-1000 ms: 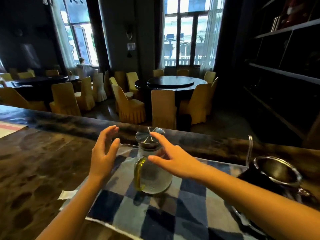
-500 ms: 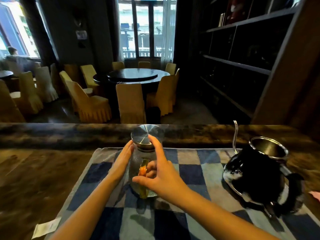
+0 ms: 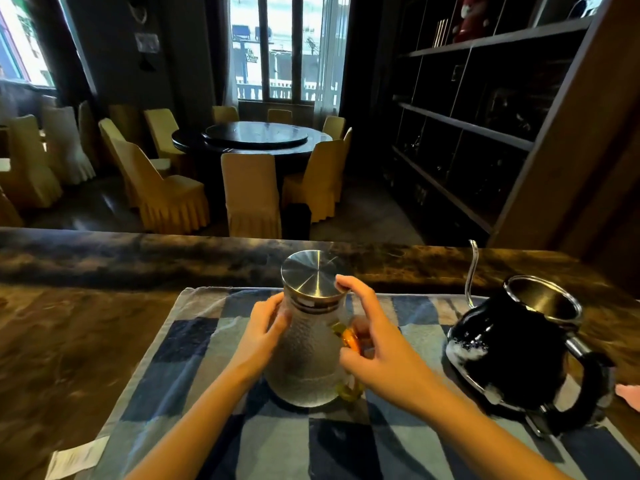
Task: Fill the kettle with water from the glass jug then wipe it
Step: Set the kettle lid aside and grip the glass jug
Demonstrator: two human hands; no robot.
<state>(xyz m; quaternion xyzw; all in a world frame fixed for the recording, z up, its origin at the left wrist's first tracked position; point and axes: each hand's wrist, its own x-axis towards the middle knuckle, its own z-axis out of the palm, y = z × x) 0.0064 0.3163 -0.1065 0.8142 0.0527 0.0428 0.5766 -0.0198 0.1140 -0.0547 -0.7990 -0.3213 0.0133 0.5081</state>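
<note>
A textured glass jug [image 3: 306, 355] with a steel lid [image 3: 309, 274] and an amber handle stands upright on a blue checked cloth [image 3: 194, 358]. My left hand [image 3: 261, 336] presses against the jug's left side below the neck. My right hand [image 3: 375, 344] wraps the handle on the right, its forefinger resting on the lid's edge. A black gooseneck kettle [image 3: 512, 355] sits to the right on the cloth, lid off, its steel rim open and its thin spout rising at the back.
The cloth lies on a dark marbled counter [image 3: 69, 341] with a raised far ledge. A white paper slip [image 3: 74, 457] lies at the cloth's near left corner. Something pink [image 3: 628, 393] shows at the right edge. Beyond are tables, covered chairs and shelving.
Both hands have closed in from hovering near the jug: the left now touches its side, the right has taken the handle. The view has shifted right and nearer.
</note>
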